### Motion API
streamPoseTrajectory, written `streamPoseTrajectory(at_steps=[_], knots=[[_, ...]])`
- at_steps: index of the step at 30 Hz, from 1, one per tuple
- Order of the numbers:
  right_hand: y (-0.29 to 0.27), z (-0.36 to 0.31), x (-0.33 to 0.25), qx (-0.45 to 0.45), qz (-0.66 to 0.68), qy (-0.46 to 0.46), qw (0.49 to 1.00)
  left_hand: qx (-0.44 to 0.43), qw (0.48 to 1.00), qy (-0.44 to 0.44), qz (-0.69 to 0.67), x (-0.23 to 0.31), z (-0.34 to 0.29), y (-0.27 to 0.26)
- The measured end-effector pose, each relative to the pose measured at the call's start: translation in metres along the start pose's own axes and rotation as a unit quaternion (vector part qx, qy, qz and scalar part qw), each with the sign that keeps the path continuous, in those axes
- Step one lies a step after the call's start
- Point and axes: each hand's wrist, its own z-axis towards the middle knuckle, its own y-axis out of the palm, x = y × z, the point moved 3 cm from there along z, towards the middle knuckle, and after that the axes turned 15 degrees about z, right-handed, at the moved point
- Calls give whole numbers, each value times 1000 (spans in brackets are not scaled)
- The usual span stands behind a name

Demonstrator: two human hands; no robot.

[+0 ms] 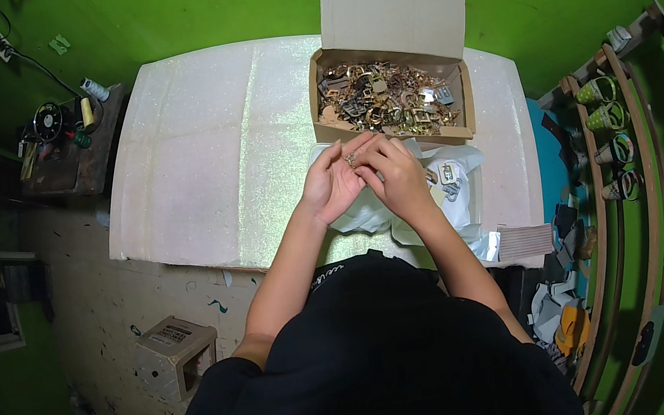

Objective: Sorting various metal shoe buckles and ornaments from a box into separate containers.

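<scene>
My left hand (331, 187) is turned palm up with its fingers stretched out, just in front of an open cardboard box (324, 133). Over that palm, my right hand (396, 174) is closed in a pinch on a small metal piece (351, 160), too small to tell its exact kind. The box holds a heap of mixed metal buckles and fittings (389, 100), gold and silver in colour. Beneath and beside my hands lies white wrapping (466, 155) with a pale square buckle (448, 174) and other metal pieces on it, partly hidden by my right forearm.
The table (188, 160) has a whitish, shimmering cover. A striped flat piece (526, 241) lies at its near right corner. A wooden stool (178, 355) stands on the floor at left. Wooden racks with small shoes (606, 117) line the right wall, above piled scraps (558, 311).
</scene>
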Motion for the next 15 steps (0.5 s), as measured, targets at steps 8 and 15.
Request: streamPoseTrajectory(at_steps=[8,15], knots=[[5,-6,15,73,199,135,968,-13,1000,-7,-23,5,0,2],[19,-25,37,160,623,320,695,-29,999,-5,-39,8,-4,-9]])
